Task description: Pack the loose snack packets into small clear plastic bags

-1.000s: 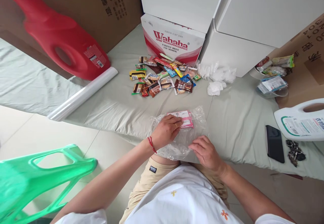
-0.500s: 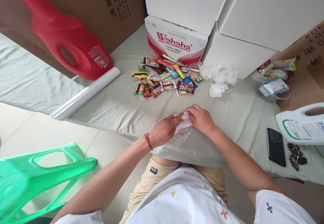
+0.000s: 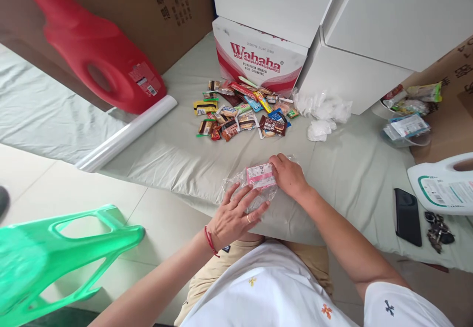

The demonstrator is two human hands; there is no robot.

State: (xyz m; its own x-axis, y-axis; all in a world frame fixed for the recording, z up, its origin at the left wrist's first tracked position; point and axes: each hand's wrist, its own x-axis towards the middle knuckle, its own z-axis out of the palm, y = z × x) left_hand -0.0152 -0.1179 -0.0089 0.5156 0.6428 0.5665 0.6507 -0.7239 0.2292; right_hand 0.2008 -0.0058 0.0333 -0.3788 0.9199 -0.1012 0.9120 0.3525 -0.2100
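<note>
A pink snack packet [image 3: 260, 175] lies wrapped in clear plastic film [image 3: 236, 185] on the grey-green sheet [image 3: 177, 154] in front of me. My left hand [image 3: 234, 214] rests on the film's near side with its fingers spread flat. My right hand [image 3: 290, 175] is curled against the packet's right end, pressing the film there. Beyond them lies a heap of several small snack packets [image 3: 244, 110].
A roll of clear film [image 3: 127, 133] and a red jug [image 3: 96, 60] lie at the left, a green plastic stool [image 3: 62, 258] nearer. Cardboard and white boxes [image 3: 258, 58] stand behind. Crumpled film [image 3: 321, 112], a black phone [image 3: 407, 216], keys [image 3: 438, 228] and a white jug [image 3: 443, 186] are at the right.
The loose film has been folded in around the pink packet. My right hand moved up from the near edge to the packet's right end; my left hand slid back and flattened.
</note>
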